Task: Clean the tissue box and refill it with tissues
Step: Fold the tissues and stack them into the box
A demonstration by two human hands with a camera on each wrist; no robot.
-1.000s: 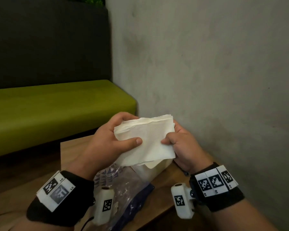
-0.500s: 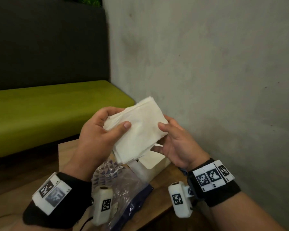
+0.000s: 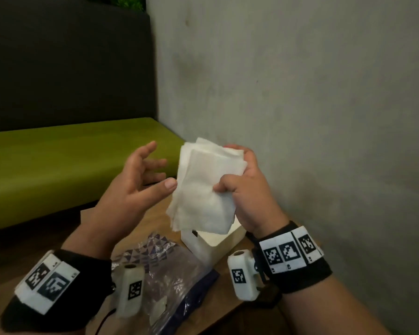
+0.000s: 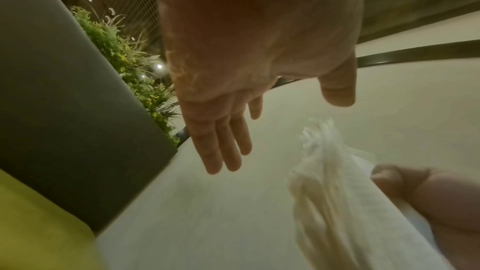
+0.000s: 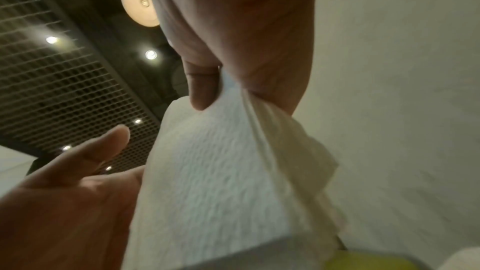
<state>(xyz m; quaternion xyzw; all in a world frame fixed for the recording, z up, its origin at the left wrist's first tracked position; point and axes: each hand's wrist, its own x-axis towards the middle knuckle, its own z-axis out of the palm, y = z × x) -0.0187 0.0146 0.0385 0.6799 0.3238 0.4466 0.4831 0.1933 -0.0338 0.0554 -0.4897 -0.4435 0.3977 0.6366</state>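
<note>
My right hand [image 3: 237,180] grips a white stack of tissues [image 3: 203,189] by its right edge, thumb on the front, and holds it upright above the table. The same tissue stack [image 5: 213,182] fills the right wrist view, pinched under my thumb. My left hand [image 3: 140,175] is open beside the stack, fingers spread, its thumb tip touching the stack's left edge. In the left wrist view the straight fingers [image 4: 221,151] stand apart from the tissue stack [image 4: 337,192]. The white tissue box [image 3: 211,243] stands on the wooden table [image 3: 228,296] below the stack, partly hidden by it.
A clear plastic tissue wrapper [image 3: 165,276] with a blue patterned print lies on the table left of the box. A grey wall [image 3: 300,117] runs close along the right. A green bench seat [image 3: 58,170] with a dark backrest lies beyond the table.
My left hand has let go of the tissue stack and opened to its left. My right hand has taken the stack over and turned it upright.
</note>
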